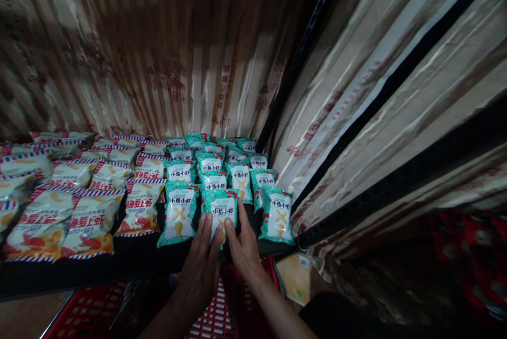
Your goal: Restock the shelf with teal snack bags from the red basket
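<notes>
A teal-and-white snack bag (219, 203) stands at the front of its row on the black shelf (130, 259), leaning back slightly. My left hand (203, 252) is at its lower left, with the fingers along that edge. On the other side, my right hand (242, 244) has its thumb on the bag's front and its index finger stretched up the right edge. Between them the two hands grip the bag. Another teal bag (179, 215) stands to the left, and one more teal bag (277, 216) to the right. Behind are several rows of the same kind.
White and orange snack bags (93, 220) with striped edges fill the shelf's left part. Below the shelf is a red plastic basket (95, 310). Printed plastic sheeting (190, 64) hangs behind, and a black metal post (289, 69) rises at the back right corner.
</notes>
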A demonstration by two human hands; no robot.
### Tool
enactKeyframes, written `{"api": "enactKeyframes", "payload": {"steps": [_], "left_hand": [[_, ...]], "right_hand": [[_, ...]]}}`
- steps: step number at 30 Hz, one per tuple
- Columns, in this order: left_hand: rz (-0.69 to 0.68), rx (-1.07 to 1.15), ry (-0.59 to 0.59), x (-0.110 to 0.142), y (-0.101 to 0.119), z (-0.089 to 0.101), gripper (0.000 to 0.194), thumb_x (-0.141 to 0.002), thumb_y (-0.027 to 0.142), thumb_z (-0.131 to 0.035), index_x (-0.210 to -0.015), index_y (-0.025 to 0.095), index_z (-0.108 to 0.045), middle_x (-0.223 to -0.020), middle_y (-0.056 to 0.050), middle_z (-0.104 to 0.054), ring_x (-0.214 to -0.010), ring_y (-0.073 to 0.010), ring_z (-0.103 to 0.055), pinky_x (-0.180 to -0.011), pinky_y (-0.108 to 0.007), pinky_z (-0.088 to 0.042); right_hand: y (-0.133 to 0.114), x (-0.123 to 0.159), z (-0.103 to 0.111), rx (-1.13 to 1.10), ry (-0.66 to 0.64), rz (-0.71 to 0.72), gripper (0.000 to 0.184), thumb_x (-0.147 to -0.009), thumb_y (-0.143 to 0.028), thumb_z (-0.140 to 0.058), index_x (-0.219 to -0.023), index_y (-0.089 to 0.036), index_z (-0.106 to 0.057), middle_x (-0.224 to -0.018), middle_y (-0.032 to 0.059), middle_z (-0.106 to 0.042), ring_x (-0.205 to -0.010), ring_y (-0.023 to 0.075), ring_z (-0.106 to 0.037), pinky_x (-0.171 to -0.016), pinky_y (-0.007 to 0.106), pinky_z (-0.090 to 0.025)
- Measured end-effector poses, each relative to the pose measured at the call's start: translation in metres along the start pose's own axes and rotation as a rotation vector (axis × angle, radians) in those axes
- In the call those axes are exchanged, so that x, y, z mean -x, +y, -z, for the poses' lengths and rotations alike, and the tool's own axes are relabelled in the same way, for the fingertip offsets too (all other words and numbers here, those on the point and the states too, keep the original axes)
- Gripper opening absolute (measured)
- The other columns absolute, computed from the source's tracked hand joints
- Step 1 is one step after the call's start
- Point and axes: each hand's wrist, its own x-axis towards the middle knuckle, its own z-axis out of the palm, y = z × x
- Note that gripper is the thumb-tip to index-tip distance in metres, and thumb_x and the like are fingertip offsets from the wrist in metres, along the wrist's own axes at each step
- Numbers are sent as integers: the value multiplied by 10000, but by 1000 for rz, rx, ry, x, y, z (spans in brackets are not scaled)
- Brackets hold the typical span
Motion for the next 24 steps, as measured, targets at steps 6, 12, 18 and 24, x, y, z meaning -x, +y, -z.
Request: {"api": "enactKeyframes", "payload": {"steps": [6,12,18,24], "left_hand": [[13,-15,18,1,0,1,785,-780,-65,-334,-1470,195,-65,-1556,-139,1,-1414,-323,-73,-1047,-536,-361],[5,-64,44,1,1,1,777,-801,-26,-363,-1472,220,-57,-1556,-133,-33,-1413,-322,-96,-1040,-530,-368],[3,-142,49,1,1,1,756,-800,6,-408,-1472,178,-108,-1529,-154,-187,-1413,-306,-122,-1091,-514,-264],[-15,-177,49,3,-1,-2,716,-814,47,-419,-1467,168,-152,-1497,-145,-286,-1410,-278,-144,-1121,-501,-176]], "right_hand": [[-2,0,-4,-10,-51,-56,592,-919,-435,-399,-1444,-187,-284,-1426,94,-429,-1304,215,-416,-1065,419,-359],[1,4,-6,20,-9,-58,606,-910,-436,-413,-1438,-160,-299,-1428,109,-424,-1324,226,-385,-1077,428,-341],[2,5,-5,80,-4,19,591,-914,-410,-424,-1444,-183,-291,-1437,90,-414,-1318,221,-393,-1078,422,-346],[0,6,-3,84,-32,-13,578,-917,-424,-404,-1421,-148,-340,-1414,105,-444,-1299,229,-421,-1071,420,-356]]}}
